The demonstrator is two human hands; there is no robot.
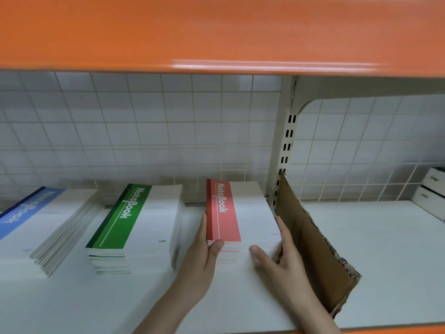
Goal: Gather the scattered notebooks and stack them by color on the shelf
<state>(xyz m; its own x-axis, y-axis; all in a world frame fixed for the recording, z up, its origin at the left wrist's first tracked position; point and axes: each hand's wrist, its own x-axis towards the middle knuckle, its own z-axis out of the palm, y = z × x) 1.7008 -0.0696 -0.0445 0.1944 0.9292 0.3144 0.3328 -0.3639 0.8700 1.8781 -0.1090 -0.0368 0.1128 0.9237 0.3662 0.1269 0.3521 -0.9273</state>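
Hands flank the red notebook stack [237, 213] at lower centre of the frame, one on each side. The left hand [204, 251] lies along the stack's left edge with fingers straight and the thumb pressed against the near face. The right hand [280, 251] lies along the right edge, fingers extended beside the stack and thumb spread toward its near corner; both hands are fairly wide, bracing rather than curling round the pile. Both forearms rise from the bottom edge and angle inward toward the stack. Three stacks sit on the white shelf [373, 249]: the blue notebook stack [41, 222] at far left, fanned and slipping; the green notebook stack [137, 225] at centre left, fairly square; and the red one. A single cardboard divider [313, 256] stands on edge just right of the right hand, leaning slightly. Two white boxes [431, 191] sit stacked at the far right. An orange shelf [216, 32] fills the top of the frame.
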